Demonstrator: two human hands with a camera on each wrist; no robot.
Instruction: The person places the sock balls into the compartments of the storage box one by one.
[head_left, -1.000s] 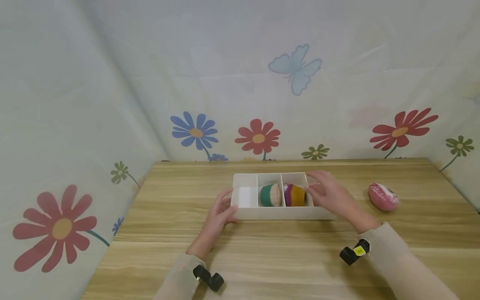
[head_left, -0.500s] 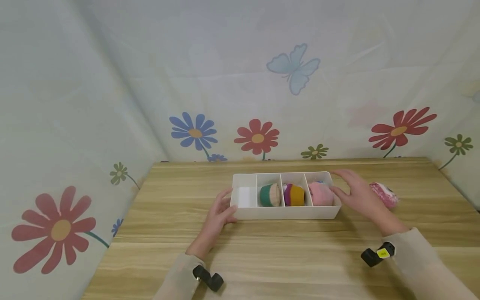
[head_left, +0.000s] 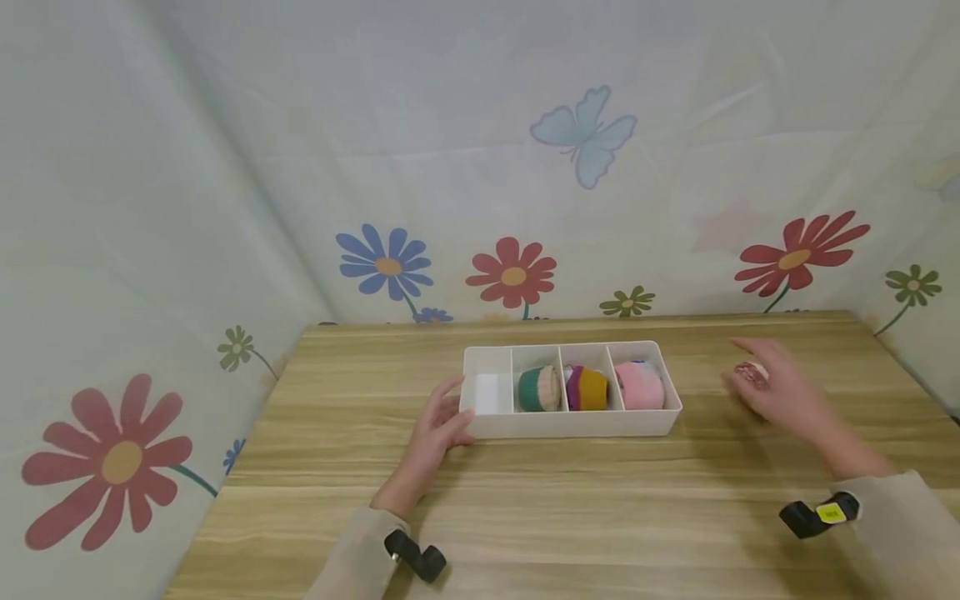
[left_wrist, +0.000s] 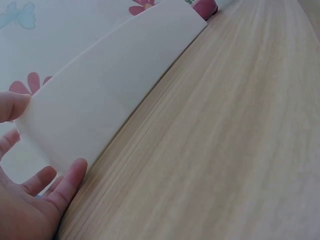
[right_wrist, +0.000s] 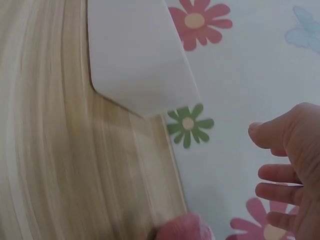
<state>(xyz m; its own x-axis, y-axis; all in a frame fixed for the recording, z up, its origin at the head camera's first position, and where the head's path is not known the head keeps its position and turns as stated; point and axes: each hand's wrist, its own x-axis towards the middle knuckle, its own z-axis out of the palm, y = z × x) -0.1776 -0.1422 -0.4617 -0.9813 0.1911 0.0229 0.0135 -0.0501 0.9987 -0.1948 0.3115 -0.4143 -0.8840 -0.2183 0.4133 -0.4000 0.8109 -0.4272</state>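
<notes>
A white divided box (head_left: 570, 427) stands on the table in the head view. Its leftmost compartment is bare; the others hold a green-and-beige rolled sock (head_left: 539, 389), a mustard-and-purple one (head_left: 588, 388) and a pink one (head_left: 640, 386). My left hand (head_left: 431, 432) touches the box's left end, thumb at the front corner and fingers spread below it in the left wrist view. To the right, my right hand (head_left: 783, 392) hovers over a pink-and-white rolled sock (head_left: 752, 375), partly hidden by the hand. In the right wrist view its fingers are loosely bent and hold nothing.
The wooden table (head_left: 570, 508) extends in front of the box and to both sides. Behind it hangs a white cloth (head_left: 450, 167) printed with flowers and a butterfly, which also runs along the left side.
My right hand has left the box's right end and moved right to the pink-and-white rolled sock, uncovering the pink sock in the box. The left hand has stayed at the box.
</notes>
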